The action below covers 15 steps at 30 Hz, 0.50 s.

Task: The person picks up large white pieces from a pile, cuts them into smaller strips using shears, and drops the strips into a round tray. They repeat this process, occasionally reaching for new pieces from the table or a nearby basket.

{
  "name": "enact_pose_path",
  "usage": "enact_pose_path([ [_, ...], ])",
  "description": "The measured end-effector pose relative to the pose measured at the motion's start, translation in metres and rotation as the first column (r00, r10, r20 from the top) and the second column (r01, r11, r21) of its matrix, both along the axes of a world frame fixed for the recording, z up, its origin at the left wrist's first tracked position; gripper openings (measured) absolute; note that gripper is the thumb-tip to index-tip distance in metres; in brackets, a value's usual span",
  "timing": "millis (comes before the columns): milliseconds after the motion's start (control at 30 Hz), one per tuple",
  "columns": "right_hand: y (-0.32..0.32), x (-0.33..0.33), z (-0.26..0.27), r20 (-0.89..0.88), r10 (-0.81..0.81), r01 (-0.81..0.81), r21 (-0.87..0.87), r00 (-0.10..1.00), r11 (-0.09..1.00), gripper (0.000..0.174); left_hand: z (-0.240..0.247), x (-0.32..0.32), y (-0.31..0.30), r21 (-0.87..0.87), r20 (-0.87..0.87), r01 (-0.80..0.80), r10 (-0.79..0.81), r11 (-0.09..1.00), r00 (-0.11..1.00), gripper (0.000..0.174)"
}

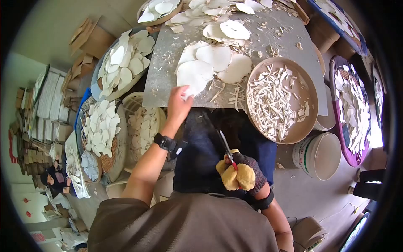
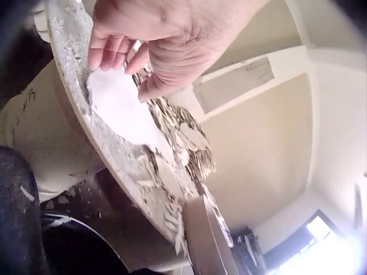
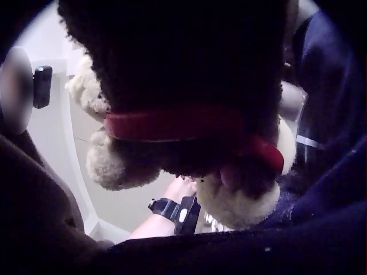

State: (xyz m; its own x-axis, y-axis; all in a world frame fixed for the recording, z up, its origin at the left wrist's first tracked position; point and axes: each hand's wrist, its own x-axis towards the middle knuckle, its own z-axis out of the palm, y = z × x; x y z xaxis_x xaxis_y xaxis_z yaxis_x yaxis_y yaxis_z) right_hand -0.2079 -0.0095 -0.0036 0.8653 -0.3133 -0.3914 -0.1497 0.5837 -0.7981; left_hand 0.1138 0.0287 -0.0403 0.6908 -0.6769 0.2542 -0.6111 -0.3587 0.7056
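My bare left hand reaches to the table's near edge, its fingertips at the lower end of a flat, white, roughly round piece. In the left wrist view the thumb stands apart from the fingers, over that piece's edge. More white pieces overlap just behind it. Low over the lap, my right hand, in a dark knit glove, grips scissors with red handles wrapped in yellow fleecy padding. Their blades point up toward the table. The right wrist view is mostly dark, with a red handle across it.
A round tray of white strips overhangs the table's right front corner. White buckets stand below it. Baskets heaped with white pieces flank the left side; another purple-edged one is at right.
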Motion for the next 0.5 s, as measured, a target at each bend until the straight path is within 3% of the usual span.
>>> enact_pose_path([
  [33, 0.000, 0.004, 0.005, -0.047, 0.018, -0.013, 0.102, 0.999, 0.995, 0.019, 0.001, 0.008, 0.001, -0.007, 0.086, -0.098, 0.099, 0.995, 0.991, 0.035],
  [133, 0.006, 0.011, 0.007, -0.047, 0.092, -0.093, -0.019, 0.995, 0.995, 0.021, -0.004, 0.040, -0.009, 0.219, -0.001, -0.133, 0.136, 0.967, 0.991, 0.046],
  [233, 0.012, 0.013, -0.008, -0.006, 0.090, -0.090, 0.033, 0.996, 0.995, 0.022, 0.008, 0.029, -0.025, 0.191, 0.222, -0.166, 0.122, 0.968, 0.967, 0.053],
  [333, 0.012, 0.009, -0.005, 0.123, 0.116, -0.058, -0.398, 0.986, 0.916, 0.020, 0.001, 0.036, -0.033, 0.134, 0.326, -0.260, 0.205, 0.956, 0.923, 0.047],
  [367, 0.011, 0.008, -0.006, 0.107, 0.112, -0.055, -0.432, 0.988, 0.900, 0.019, 0.002, 0.042, -0.031, 0.073, 0.011, -0.134, 0.134, 0.988, 0.991, 0.044],
  [400, 0.009, 0.006, -0.009, 0.091, 0.105, -0.051, -0.465, 0.990, 0.884, 0.019, 0.006, 0.052, -0.025, -0.025, -0.298, -0.030, 0.021, 0.999, 0.954, 0.040],
  [433, 0.006, 0.004, -0.010, 0.076, 0.097, -0.047, -0.497, 0.992, 0.866, 0.019, 0.019, 0.053, -0.023, -0.148, -0.564, 0.041, -0.119, 0.988, 0.817, 0.037],
  [467, 0.004, 0.001, -0.010, 0.076, 0.072, -0.034, -0.424, 0.994, 0.905, 0.018, 0.029, 0.049, -0.018, -0.248, -0.751, -0.004, -0.190, 0.969, 0.633, 0.028],
  [500, 0.004, -0.001, -0.013, 0.115, -0.025, 0.051, -0.226, 0.993, 0.973, 0.018, 0.039, 0.040, -0.014, -0.315, -0.762, -0.012, -0.245, 0.949, 0.599, 0.026],
])
